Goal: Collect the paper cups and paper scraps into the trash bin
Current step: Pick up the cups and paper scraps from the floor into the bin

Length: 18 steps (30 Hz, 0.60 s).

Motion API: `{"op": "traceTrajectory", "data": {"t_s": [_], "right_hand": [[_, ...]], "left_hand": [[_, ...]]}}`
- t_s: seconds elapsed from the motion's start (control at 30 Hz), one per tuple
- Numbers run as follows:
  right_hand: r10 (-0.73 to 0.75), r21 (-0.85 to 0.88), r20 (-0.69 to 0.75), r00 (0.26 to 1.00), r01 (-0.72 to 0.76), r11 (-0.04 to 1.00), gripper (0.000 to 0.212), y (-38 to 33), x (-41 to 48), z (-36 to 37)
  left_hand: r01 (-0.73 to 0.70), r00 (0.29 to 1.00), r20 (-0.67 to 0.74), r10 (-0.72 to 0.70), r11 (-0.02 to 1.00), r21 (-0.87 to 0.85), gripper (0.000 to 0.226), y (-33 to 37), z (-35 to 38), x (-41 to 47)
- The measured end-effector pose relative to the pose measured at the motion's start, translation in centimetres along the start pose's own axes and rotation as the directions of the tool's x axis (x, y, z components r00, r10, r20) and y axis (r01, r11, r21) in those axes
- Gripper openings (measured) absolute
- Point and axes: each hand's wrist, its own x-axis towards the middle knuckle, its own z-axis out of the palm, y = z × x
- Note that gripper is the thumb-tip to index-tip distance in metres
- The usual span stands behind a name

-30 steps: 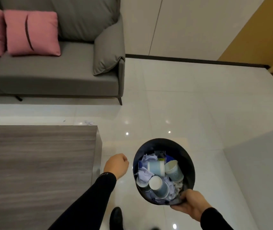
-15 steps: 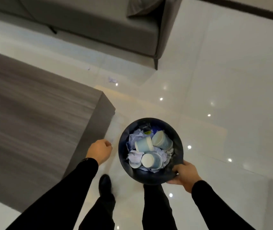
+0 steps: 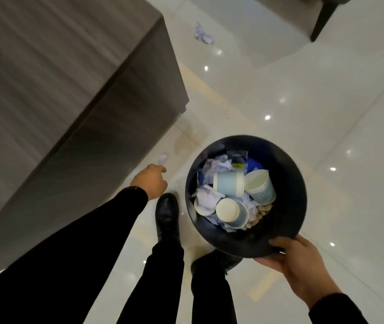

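**Desk:** How far along is the clean-up?

**Photographer:** Well on, by my reading. The round, dark, smooth-walled plastic trash bin [image 3: 290,174] is about half full. Three pale-blue paper cups [image 3: 229,187] with white insides lie tipped on their sides in it, on a bed of crumpled lavender paper scraps [image 3: 209,199]. The right hand [image 3: 300,260] carries the bin, fingers curled over the near rim and thumb outside the wall, so the load sits just beyond that grip.

**Desk:** And what is left?

**Photographer:** At least two pieces. A small crumpled lavender scrap [image 3: 163,158] lies on the floor just past the left hand [image 3: 151,183]. A larger crumpled wad [image 3: 202,35] lies well beyond it, towards a dark tapered sofa leg [image 3: 321,22]. No loose cups show.

**Desk:** Is the left hand holding anything?

**Photographer:** Cannot tell. Only its back shows, the fingers are curled under, and it is not touching the scrap.

**Desk:** Surroundings?

**Photographer:** A glossy white tiled floor [image 3: 303,90] that mirrors the ceiling lights. A boxy grey wood-grain table [image 3: 46,90] stands beside the left hand, and a polished black shoe [image 3: 167,211] is planted between hand and bin.
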Motion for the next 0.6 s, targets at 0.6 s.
{"op": "traceTrajectory", "data": {"t_s": [0.6], "right_hand": [[0.075, 0.070, -0.056, 0.996, -0.071, 0.995, 0.030, -3.2, 7.3, 3.7]], "left_hand": [[-0.036, 0.995, 0.092, 0.033, 0.999, 0.036, 0.065, -5.2, 9.1, 17.3]]}}
